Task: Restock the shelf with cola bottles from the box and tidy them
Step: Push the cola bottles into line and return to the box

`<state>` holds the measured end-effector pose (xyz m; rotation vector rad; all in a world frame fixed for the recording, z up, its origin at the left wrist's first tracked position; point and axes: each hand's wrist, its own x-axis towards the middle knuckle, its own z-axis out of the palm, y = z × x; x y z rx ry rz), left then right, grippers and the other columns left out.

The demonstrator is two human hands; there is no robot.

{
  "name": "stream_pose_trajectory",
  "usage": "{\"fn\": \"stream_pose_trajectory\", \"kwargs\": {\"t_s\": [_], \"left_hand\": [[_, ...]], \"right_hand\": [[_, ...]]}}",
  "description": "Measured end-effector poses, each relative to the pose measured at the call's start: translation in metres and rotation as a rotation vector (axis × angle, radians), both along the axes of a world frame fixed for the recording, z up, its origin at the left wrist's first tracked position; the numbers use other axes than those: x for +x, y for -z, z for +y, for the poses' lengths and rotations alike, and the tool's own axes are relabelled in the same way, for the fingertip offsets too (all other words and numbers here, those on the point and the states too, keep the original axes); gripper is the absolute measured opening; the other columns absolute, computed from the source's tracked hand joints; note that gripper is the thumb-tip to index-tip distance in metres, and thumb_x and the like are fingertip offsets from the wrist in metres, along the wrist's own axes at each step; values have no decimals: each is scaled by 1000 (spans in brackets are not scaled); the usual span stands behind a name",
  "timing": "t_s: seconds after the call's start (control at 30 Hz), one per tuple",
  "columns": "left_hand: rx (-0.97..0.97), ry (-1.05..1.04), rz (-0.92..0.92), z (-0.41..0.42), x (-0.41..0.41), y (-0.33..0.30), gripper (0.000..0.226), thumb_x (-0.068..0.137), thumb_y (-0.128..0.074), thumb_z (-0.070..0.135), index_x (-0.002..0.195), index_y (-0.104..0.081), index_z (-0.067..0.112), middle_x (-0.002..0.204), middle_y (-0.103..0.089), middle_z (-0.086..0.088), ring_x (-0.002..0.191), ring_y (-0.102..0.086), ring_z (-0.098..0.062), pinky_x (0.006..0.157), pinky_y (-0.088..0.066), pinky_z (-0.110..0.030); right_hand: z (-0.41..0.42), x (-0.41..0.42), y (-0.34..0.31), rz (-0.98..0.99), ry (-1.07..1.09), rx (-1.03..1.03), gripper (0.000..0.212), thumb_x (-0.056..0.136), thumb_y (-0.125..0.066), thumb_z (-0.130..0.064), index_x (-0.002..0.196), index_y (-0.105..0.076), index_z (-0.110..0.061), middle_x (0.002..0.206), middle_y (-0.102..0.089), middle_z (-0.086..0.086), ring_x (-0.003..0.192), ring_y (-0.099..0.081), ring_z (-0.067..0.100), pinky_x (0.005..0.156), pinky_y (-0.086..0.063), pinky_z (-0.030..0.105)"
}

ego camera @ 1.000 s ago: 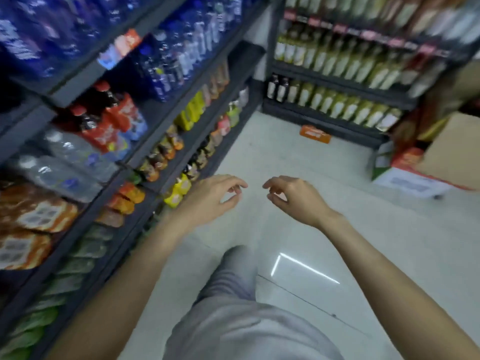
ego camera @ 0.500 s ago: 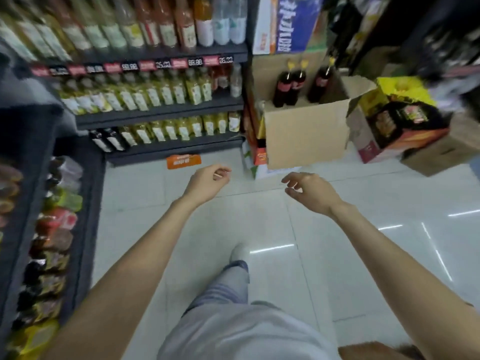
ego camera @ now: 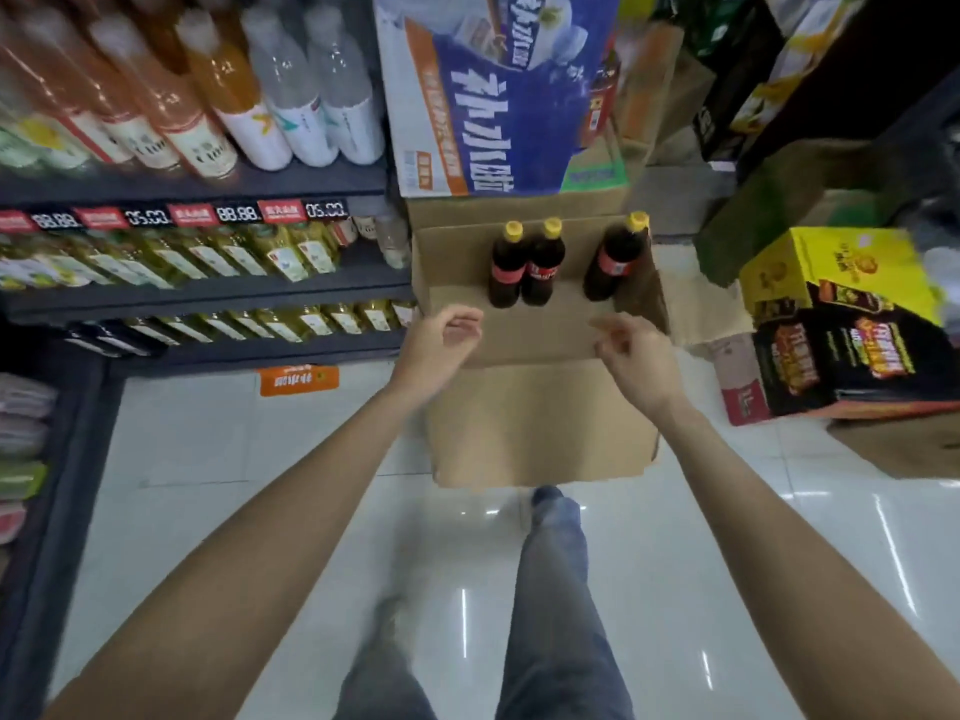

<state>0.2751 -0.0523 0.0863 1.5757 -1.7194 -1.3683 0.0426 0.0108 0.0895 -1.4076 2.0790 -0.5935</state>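
Three yellow-capped cola bottles stand upright along the far edge of the open cardboard box, while the left hand and right hand hover loosely curled and empty over its near edge; full bottles probably feel heavy, rigid and smooth, best gripped around the waist.
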Motion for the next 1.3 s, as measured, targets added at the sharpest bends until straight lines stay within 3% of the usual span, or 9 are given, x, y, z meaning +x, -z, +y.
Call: {"fn": "stream_pose_trajectory", "kwargs": {"t_s": [0.1, 0.33, 0.47, 0.63, 0.77, 0.9, 0.97, 1.07, 1.3], "left_hand": [[56, -108, -38, -43, -63, 41, 19, 88, -63, 10, 103, -61, 21, 100, -64, 1, 95, -59, -12, 93, -48, -29], [-43, -176, -219, -104, -146, 100, 31, 89, -63, 24, 119, -56, 26, 113, -62, 3, 106, -58, -12, 83, -45, -23], [-195, -386, -320, -136, -158, 111, 59, 78, -75, 20, 131, -48, 21, 128, -46, -9, 122, -42, -23, 99, -38, -31], [-56, -238, -428, -172, -146, 115, 63, 75, -77, 22, 131, -48, 23, 132, -47, -8, 126, -41, -26, 102, -35, -34], [-108, -102, -528, -180, -143, 121, 54, 76, -77, 27, 124, -54, 22, 124, -51, -9, 121, -42, -30, 102, -38, -41], [-154, -127, -505, -181, -142, 128, 45, 76, -77, 21, 117, -58, 24, 120, -51, -7, 116, -48, -28, 98, -43, -40], [-166, -154, -471, -180, -144, 130, 41, 77, -75, 13, 114, -60, 22, 121, -51, -5, 114, -52, -25, 97, -41, -29], [-162, -203, -413, -181, -146, 132, 39, 75, -75, 6, 110, -61, 15, 120, -53, -5, 113, -53, -20, 92, -33, -16], [-83, -335, -130, -178, -134, 159, 38, 71, -81, 21, 105, -64, 19, 113, -57, 1, 111, -50, -18, 98, -42, -36]], "right_hand": [[-63, -60, 32, 46, -16, -2, 32, 87, -58, -9, 119, -62, -9, 114, -64, 12, 105, -60, 30, 90, -48, 40], [-165, -139, 93, 386, -132, -44, 51, 89, -59, -21, 135, -41, -6, 130, -42, 24, 114, -42, 40, 90, -44, 48], [-202, -159, 110, 377, -179, 6, 55, 89, -62, -29, 136, -40, -9, 128, -41, 22, 114, -44, 39, 86, -44, 45], [-222, -159, 117, 504, -557, -38, 32, 85, -66, -18, 107, -57, 4, 109, -54, 26, 76, -61, 42, 55, -49, 41], [-220, -143, 115, 523, -757, -174, 23, 77, -62, -19, 92, -59, -3, 87, -61, 16, 54, -60, 32, 41, -44, 30], [-225, -112, 105, 433, -801, -128, 49, 84, -50, -29, 127, -48, -6, 104, -62, 16, 65, -64, 36, 48, -47, 34], [-229, -96, 105, 501, -819, -53, 66, 90, -47, -32, 149, -19, -18, 121, -54, 18, 70, -64, 34, 52, -44, 34], [-230, -77, 111, 598, -835, 55, 77, 95, -45, -33, 150, 11, -30, 134, -40, 23, 71, -63, 30, 54, -42, 34], [-226, -53, 119, 657, -716, 14, 45, 101, -35, -40, 139, -26, -19, 123, -46, 15, 65, -62, 26, 46, -36, 31]]}}
